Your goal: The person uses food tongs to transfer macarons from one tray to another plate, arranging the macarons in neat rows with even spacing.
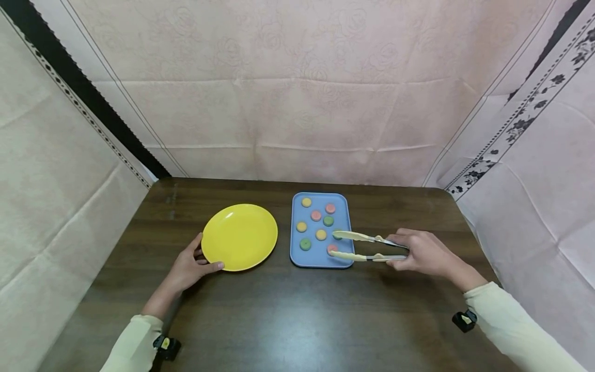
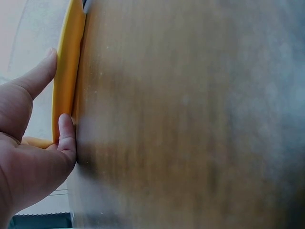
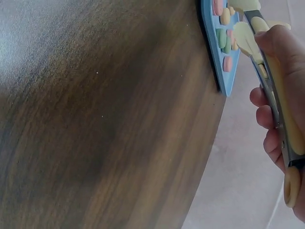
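On the worktop, the blue tray carries nine small round pieces: three yellow, three pink and three green. To the right of the tray, the right hand grips a pair of tongs, its fingers and thumb closed round the metal arms. The cream tips of the tongs reach in over the tray's right edge and stand apart, one partly covering a green piece, the other beside a pink piece. To the left of the tray, well within the worktop, lies a round yellow plate, separated from the tray by a narrow gap. On the plate's side away from the tray, the left hand holds the rim, its fingers and thumb clamped on the edge. Beyond the tray, past the worktop's far edge, hangs a pale patterned cloth.
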Available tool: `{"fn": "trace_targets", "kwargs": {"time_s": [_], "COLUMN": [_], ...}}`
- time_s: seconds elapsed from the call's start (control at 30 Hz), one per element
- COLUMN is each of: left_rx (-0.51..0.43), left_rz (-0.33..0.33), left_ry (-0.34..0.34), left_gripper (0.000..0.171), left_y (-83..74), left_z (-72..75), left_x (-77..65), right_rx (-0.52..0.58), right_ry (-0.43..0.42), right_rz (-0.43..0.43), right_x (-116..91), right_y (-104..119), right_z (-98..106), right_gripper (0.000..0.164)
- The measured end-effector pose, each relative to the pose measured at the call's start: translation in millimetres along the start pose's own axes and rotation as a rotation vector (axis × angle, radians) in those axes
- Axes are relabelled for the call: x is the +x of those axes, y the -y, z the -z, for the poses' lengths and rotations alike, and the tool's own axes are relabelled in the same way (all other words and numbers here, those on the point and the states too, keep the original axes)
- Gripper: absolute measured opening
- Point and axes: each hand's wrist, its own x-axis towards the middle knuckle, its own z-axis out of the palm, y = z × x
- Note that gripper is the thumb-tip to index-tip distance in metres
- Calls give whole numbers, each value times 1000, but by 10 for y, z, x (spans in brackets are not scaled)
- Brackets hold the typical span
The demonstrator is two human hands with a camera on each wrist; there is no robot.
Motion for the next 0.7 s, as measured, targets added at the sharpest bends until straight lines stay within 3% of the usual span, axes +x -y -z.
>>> {"fn": "trace_targets", "kwargs": {"time_s": [0.33, 0.7], "left_rx": [4, 1], "left_rz": [5, 0], "left_ry": [-4, 0], "left_gripper": [120, 120], "left_y": [12, 9], "left_z": [0, -2], "left_x": [12, -2], "right_rx": [-10, 6], "right_ry": [18, 42], "right_rz": [45, 38], "right_x": [-4, -7], "right_y": [-10, -12], "right_z": [-68, -107], "right_gripper": [37, 35]}}
